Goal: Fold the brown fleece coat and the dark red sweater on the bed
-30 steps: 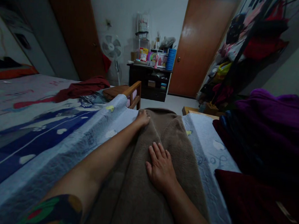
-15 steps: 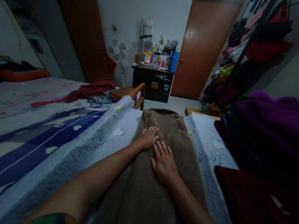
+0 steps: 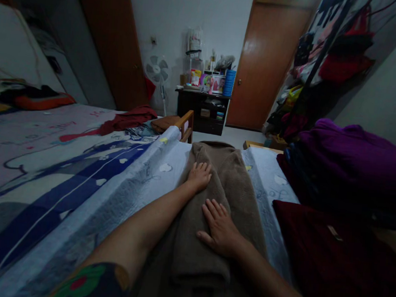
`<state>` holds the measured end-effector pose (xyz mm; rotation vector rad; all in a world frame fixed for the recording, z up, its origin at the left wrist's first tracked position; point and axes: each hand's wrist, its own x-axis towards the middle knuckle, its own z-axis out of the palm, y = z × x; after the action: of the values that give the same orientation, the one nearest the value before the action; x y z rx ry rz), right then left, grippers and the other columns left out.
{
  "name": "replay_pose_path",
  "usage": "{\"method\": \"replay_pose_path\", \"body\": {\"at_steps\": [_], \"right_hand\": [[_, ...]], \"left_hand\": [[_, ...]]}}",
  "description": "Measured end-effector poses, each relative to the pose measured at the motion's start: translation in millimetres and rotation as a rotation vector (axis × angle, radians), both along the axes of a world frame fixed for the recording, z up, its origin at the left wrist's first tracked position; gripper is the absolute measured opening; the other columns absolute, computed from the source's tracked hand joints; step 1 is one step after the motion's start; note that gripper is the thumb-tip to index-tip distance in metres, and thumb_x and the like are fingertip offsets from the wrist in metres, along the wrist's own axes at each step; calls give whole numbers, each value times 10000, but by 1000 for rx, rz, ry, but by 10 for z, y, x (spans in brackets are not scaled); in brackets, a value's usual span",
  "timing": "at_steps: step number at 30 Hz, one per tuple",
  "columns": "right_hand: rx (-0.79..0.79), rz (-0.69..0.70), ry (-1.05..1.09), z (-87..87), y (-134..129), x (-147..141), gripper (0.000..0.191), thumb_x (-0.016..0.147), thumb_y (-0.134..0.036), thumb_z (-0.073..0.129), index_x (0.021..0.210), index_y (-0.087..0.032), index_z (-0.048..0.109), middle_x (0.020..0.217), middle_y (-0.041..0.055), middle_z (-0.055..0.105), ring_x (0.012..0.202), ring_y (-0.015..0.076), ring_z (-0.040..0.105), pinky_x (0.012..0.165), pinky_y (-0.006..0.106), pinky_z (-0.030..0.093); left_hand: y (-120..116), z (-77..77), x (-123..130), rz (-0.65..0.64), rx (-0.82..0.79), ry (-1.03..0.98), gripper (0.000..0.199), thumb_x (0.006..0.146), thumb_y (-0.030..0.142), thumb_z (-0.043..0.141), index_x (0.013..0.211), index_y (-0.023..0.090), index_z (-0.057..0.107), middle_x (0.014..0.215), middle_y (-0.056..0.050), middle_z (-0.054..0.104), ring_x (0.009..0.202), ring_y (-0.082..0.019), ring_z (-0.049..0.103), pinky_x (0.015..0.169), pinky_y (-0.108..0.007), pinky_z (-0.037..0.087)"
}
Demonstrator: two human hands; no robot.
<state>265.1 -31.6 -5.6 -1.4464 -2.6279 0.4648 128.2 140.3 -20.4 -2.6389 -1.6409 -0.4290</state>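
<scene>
A brown fleece garment (image 3: 245, 197) lies lengthwise in front of me on a light blue patterned sheet (image 3: 165, 173). One long section, like a sleeve, is laid along its middle, its end toward me. My left hand (image 3: 200, 176) rests palm down on the upper part of this section, fingers spread. Closer to me and to the right, my right hand (image 3: 220, 229) lies flat on the same section, with the thumb apart. Neither hand grips the cloth. The garment's near end is dark and partly hidden by my right forearm.
To the right sit a folded dark red garment (image 3: 316, 247) and a stack topped by purple cloth (image 3: 360, 151). A wooden bed rail (image 3: 186, 123) stands at the far edge. Leftward, a bed with a blue and white cover (image 3: 91, 172) carries a red cloth (image 3: 128, 119).
My right hand has slid toward me along the brown garment, widening the gap between my hands. My left hand stays near the upper part. The view has shifted slightly.
</scene>
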Motion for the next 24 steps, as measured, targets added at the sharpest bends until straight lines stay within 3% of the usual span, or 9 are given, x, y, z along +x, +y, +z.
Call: {"method": "replay_pose_path", "body": {"at_steps": [3, 6, 9, 12, 15, 18, 24], "right_hand": [[-25, -32, 16, 101, -127, 9, 786, 897, -617, 451, 1492, -116, 336, 1574, 163, 242, 1466, 312, 171, 1181, 498, 179], [-6, -58, 40, 137, -250, 15, 723, 908, -552, 479, 1467, -105, 381, 1555, 172, 290, 1451, 299, 234, 1173, 480, 225], [39, -64, 23, 58, -379, 31, 745, 910, -551, 472, 1478, -85, 352, 1564, 182, 256, 1460, 296, 205, 1172, 487, 229], [90, -52, -16, -75, -450, 40, 746, 915, -536, 463, 1491, -81, 324, 1578, 169, 216, 1471, 292, 158, 1178, 488, 211], [134, -55, -25, -141, -456, 29, 733, 920, -535, 455, 1493, -98, 324, 1582, 162, 210, 1473, 290, 149, 1178, 493, 200], [100, -67, -39, -80, -465, 15, 733, 916, -528, 467, 1489, -92, 331, 1579, 173, 211, 1473, 296, 149, 1175, 499, 196], [3, -7, 92, 82, -664, 88, 573, 972, -447, 378, 1431, -109, 437, 1535, 148, 349, 1451, 259, 241, 1162, 453, 258]], "left_hand": [[-254, 79, -54, -51, -57, 47, 483, 937, 297, 412, 1401, 167, 450, 1502, -154, 411, 1394, -300, 348, 1136, -517, 239], [-672, 132, -216, -137, -149, 99, 480, 923, 315, 444, 1394, 222, 457, 1528, -115, 386, 1410, -274, 333, 1136, -501, 258], [-1169, 122, -413, -219, -269, 150, 529, 928, 360, 431, 1444, 255, 386, 1562, -112, 322, 1438, -272, 283, 1127, -517, 270], [-1548, 36, -520, -191, -243, 143, 570, 939, 410, 409, 1477, 236, 340, 1589, -129, 247, 1462, -284, 217, 1134, -526, 253], [-1698, -62, -520, -148, -113, 111, 546, 955, 401, 384, 1473, 233, 356, 1592, -117, 242, 1466, -266, 204, 1158, -506, 210], [-1701, -82, -494, -156, -61, 108, 528, 961, 392, 379, 1466, 236, 372, 1587, -109, 262, 1463, -257, 215, 1163, -493, 200], [-1861, 130, -556, -218, -226, 102, 533, 957, 383, 416, 1465, 231, 368, 1584, -109, 268, 1466, -257, 207, 1166, -502, 179]]}}
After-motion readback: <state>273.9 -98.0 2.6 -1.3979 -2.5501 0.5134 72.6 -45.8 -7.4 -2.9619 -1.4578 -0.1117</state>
